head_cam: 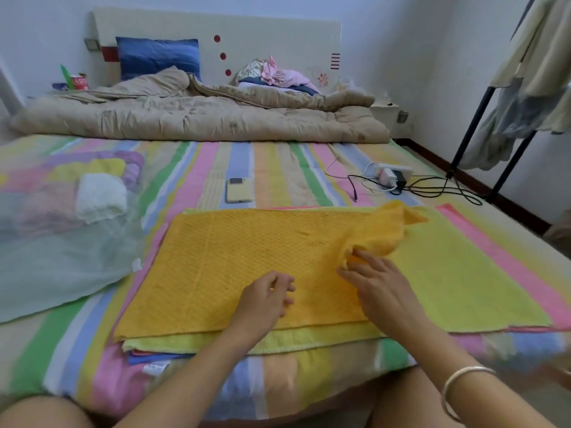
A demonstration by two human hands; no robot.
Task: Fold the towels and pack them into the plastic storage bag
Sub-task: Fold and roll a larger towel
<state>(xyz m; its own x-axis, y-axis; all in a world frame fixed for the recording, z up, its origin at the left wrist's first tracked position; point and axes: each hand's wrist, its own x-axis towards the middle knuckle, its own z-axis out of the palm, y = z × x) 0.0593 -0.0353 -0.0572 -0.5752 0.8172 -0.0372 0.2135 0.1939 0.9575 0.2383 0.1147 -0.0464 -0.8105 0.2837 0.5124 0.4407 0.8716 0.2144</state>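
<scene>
An orange towel (pixel 234 267) lies spread on top of a stack of flat towels, a yellow-green towel (pixel 463 273) directly under it. Its right end is bunched and lifted. My right hand (pixel 377 282) pinches that bunched orange cloth near the towel's middle right. My left hand (pixel 265 298) hovers over the orange towel's near edge with fingers loosely curled, holding nothing. At the left lies the translucent plastic storage bag (pixel 61 267) with several folded towels inside, a white one (pixel 102 196) on top.
A phone (pixel 238 190) lies on the striped bedsheet beyond the towels. A power strip with chargers and cables (pixel 392 179) sits at the right. A beige quilt (pixel 200 118) fills the bed's far end. A clothes rack (pixel 482 125) stands at the right.
</scene>
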